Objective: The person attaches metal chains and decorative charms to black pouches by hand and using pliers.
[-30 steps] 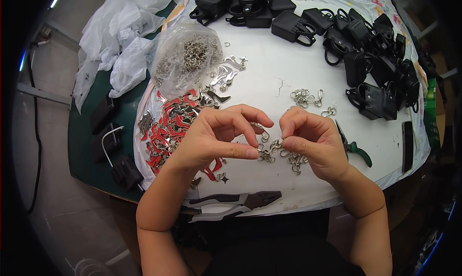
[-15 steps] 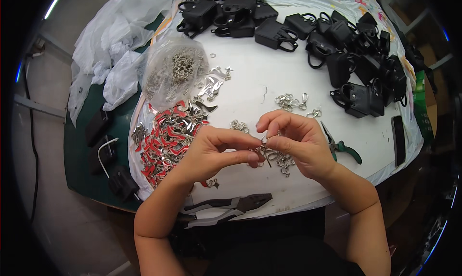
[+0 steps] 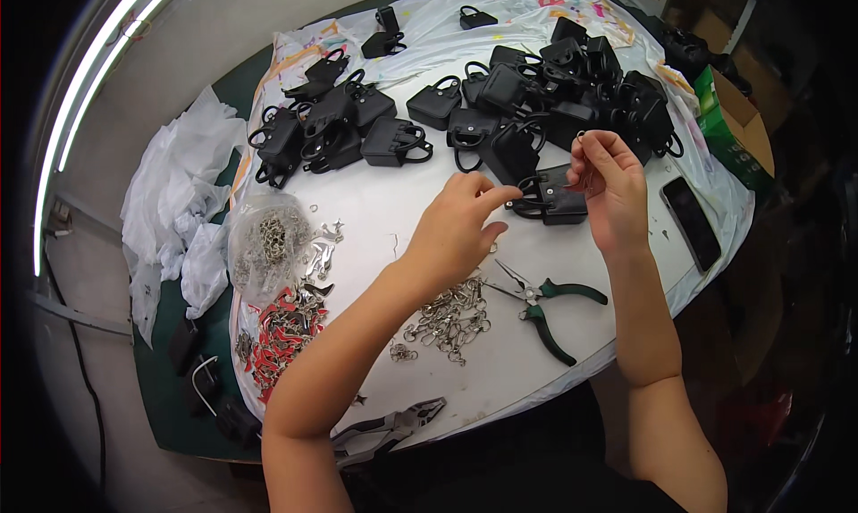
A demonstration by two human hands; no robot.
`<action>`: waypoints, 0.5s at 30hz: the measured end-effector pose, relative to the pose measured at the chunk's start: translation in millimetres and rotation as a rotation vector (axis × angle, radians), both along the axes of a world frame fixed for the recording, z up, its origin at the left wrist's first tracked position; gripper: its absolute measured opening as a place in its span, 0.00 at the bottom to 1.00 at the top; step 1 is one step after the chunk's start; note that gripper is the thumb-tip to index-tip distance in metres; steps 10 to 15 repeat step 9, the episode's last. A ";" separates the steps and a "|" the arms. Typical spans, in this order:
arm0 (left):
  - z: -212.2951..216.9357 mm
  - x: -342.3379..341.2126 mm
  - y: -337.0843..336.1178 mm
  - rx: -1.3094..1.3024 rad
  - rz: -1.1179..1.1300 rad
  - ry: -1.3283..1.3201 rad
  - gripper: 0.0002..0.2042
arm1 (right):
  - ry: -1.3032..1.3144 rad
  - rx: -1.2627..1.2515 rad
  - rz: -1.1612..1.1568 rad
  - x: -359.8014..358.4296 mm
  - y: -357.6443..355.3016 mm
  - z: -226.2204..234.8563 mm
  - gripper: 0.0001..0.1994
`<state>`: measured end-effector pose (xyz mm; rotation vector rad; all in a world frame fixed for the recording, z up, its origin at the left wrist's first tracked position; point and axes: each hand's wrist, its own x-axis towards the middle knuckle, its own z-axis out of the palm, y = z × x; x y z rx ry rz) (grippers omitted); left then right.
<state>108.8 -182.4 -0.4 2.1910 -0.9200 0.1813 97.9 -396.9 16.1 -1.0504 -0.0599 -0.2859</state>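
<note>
My left hand (image 3: 456, 231) reaches forward over the white table cover, its index finger and thumb stretched toward the handle of a small black miniature handbag (image 3: 552, 200); it looks empty. My right hand (image 3: 606, 184) is raised just right of that bag, fingertips pinching a small silver ring (image 3: 579, 138). A heap of silver clasps (image 3: 451, 318) lies below my left forearm. Green-handled pliers (image 3: 541, 303) rest to the right of the heap.
Many black miniature handbags (image 3: 500, 93) crowd the far half of the table. A clear bag of metal parts (image 3: 266, 249) and red-and-silver pieces (image 3: 286, 330) sit at left. Grey pliers (image 3: 393, 424) lie at the near edge. A phone (image 3: 690, 222) and green box (image 3: 728, 138) are at right.
Both hands left the clasp heap near the front edge and moved forward to the black handbag. The right hand lifted a small ring; the view shifted toward the far side.
</note>
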 end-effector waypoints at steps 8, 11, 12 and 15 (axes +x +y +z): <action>8.7 15.3 -28.0 0.177 0.106 0.071 0.13 | -0.012 0.007 -0.024 1.9 -3.8 -6.8 0.05; 20.1 7.4 -20.3 0.106 0.099 0.047 0.14 | -0.041 -0.036 0.010 -1.3 -3.9 -5.6 0.05; 20.1 7.4 -20.3 0.106 0.099 0.047 0.14 | -0.041 -0.036 0.010 -1.3 -3.9 -5.6 0.05; 20.1 7.4 -20.3 0.106 0.099 0.047 0.14 | -0.041 -0.036 0.010 -1.3 -3.9 -5.6 0.05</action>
